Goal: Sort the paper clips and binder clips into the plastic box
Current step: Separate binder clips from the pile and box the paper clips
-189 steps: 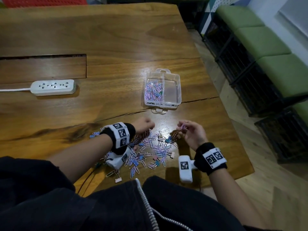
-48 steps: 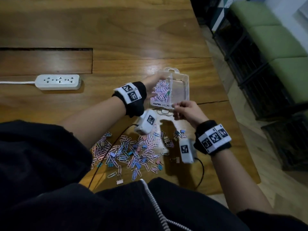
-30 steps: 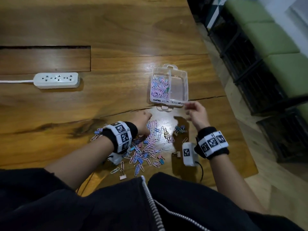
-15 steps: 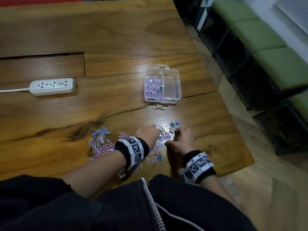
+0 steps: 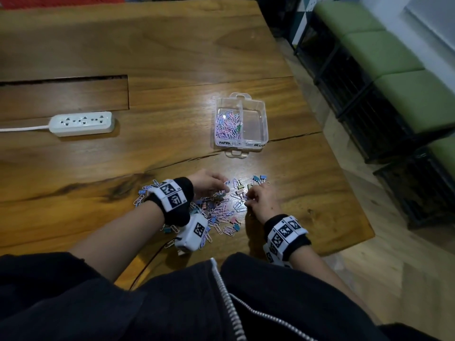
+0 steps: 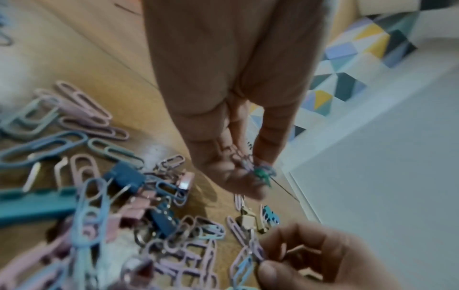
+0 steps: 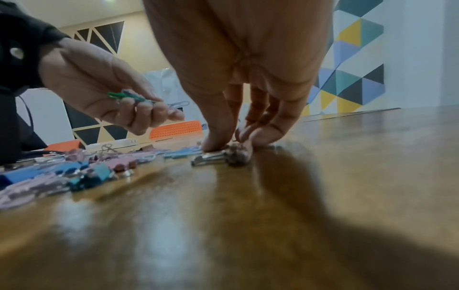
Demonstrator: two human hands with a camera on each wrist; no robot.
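The left hand is curling its fingers around a small bunch of paper clips, one green and the others pale, so its grip is pinching them just above the pile of clips. The right hand is reaching down at the right edge of that pile. Its thumb and fingers are pressing together on a small clip lying on the worktop, pinching it against the wood. The picture is too blurry to tell which kind of clip it is.

The pile is sitting on the worktop between the two hands and under the left wrist. It is a mix of pink, purple and blue paper clips and little binder clips.

The plastic box is standing farther away from the person than the pile, well apart from it. Its left part is holding paper clips in the box. A white power strip is lying far to the left of the box.
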